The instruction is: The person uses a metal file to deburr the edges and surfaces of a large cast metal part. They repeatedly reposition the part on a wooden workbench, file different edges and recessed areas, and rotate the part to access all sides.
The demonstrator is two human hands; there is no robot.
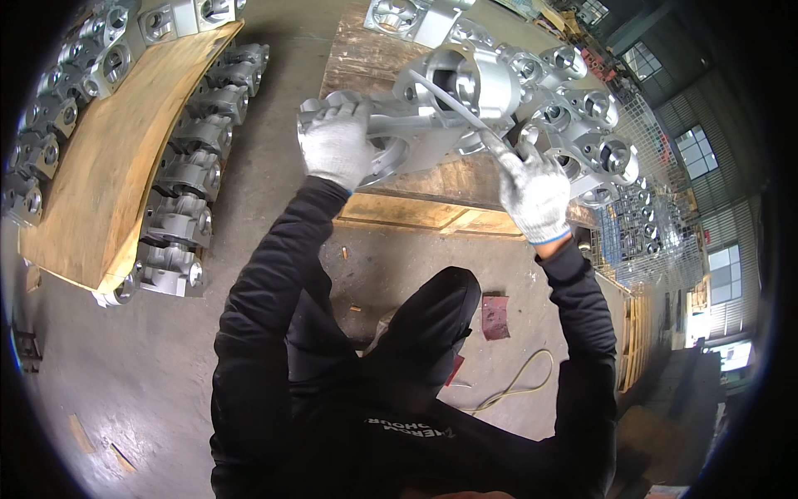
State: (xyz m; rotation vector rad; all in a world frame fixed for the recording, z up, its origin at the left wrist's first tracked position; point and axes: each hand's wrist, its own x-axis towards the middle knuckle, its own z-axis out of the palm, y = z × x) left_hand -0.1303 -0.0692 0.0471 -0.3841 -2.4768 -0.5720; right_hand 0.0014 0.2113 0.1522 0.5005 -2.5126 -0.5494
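A large silver metal casting (pixel 424 137) with round bores lies on a wooden-topped bench in front of me. My left hand (pixel 337 145), in a white knit glove, is closed over the casting's left end with its fingers curled over the edge. In my gloved right hand (pixel 536 187) is a slim grey bar that looks like a file (pixel 453 101). It slants up and left from my fingers across the casting's big ring (pixel 486 83), its far tip near the ring's left rim. My palm hides the bar's near end.
More silver castings (pixel 611 154) crowd the bench's right side and far end. To the left, a plywood sheet (pixel 116 158) has rows of castings along both sides. A wire mesh cage (pixel 648 216) stands at right. On the floor lie a dark red piece (pixel 495 318) and a looped hose (pixel 532 366).
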